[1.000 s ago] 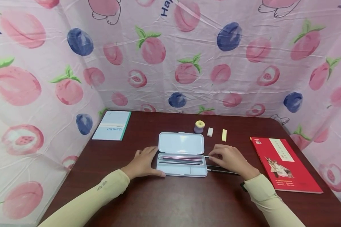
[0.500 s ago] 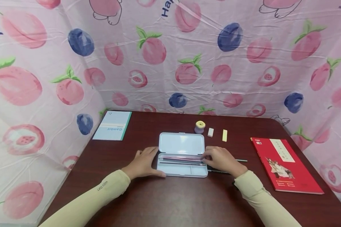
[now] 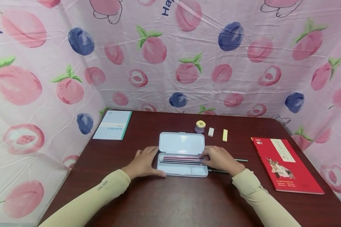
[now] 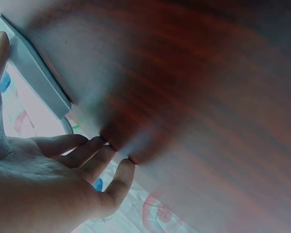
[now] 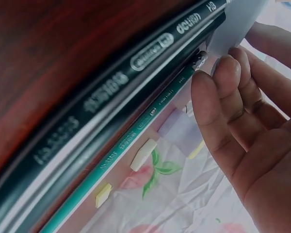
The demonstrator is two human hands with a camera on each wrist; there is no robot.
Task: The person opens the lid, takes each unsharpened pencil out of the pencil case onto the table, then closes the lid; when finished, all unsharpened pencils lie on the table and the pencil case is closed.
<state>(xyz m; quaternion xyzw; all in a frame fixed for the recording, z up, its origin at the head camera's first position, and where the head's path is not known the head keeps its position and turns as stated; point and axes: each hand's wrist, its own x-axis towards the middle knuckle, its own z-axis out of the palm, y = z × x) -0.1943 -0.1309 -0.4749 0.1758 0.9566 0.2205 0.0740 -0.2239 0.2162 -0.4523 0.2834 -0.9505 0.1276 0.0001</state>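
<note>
A pale blue pencil case [image 3: 170,171] lies with its lid [image 3: 182,142] raised. Several pencils [image 3: 179,160] lie side by side in its long compartment. My left hand [image 3: 141,162] rests at the case's left end, thumb near the front corner; the left wrist view shows its other fingertips on the table. My right hand [image 3: 218,158] reaches over the case's right end, its bent fingertips at the pencil ends. Whether they pinch a pencil is hidden. Beside it, a green pencil [image 5: 136,131] and dark green pencils [image 5: 111,92] lie on the table outside the case.
Behind the case stand a purple and yellow pot-shaped object [image 3: 200,126], a white eraser [image 3: 211,132] and a yellow block [image 3: 225,135]. A notebook [image 3: 112,125] lies at the back left, a red book [image 3: 287,165] at the right. A fruit-print curtain surrounds the table [image 3: 170,201].
My right hand has moved left from beside the case, where it pinched a pencil, to over its right end. The pencils inside now lie straighter. My left hand has stayed in place.
</note>
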